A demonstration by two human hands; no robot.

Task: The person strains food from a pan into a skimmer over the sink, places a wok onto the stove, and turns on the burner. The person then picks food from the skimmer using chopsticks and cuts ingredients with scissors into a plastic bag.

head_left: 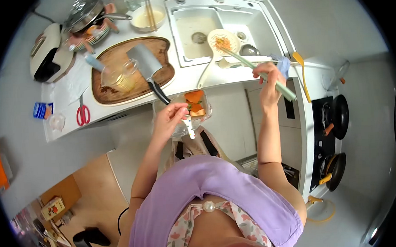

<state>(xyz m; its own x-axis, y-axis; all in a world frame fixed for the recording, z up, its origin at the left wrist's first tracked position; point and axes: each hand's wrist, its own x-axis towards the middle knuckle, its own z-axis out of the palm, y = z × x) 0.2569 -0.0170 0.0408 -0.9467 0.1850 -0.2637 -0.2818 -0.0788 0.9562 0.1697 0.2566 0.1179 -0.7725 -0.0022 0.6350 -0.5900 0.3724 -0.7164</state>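
My right hand [271, 78] is wrapped round a long pale green utensil [253, 67], whose far tip reaches the white slotted strainer [226, 36]. Orange and yellow food bits lie in the strainer, which rests across the sink's front edge. My left hand [169, 119] pinches a small white utensil with coloured dots [190, 129]; its other end is hidden by my fingers. Just beyond that hand, below the counter edge, a clear lined container [208, 109] holds orange scraps. A cleaver [147, 64] lies on the wooden cutting board [109, 56], its black handle pointing towards my left hand.
A glass measuring cup [122, 78] with yellowish liquid stands on the board. Red scissors [83, 114] lie to the left. Behind are a bowl [136, 24] with chopsticks and a lidded pan [85, 16]. The sink [174, 36] is ahead; pans [340, 117] sit right.
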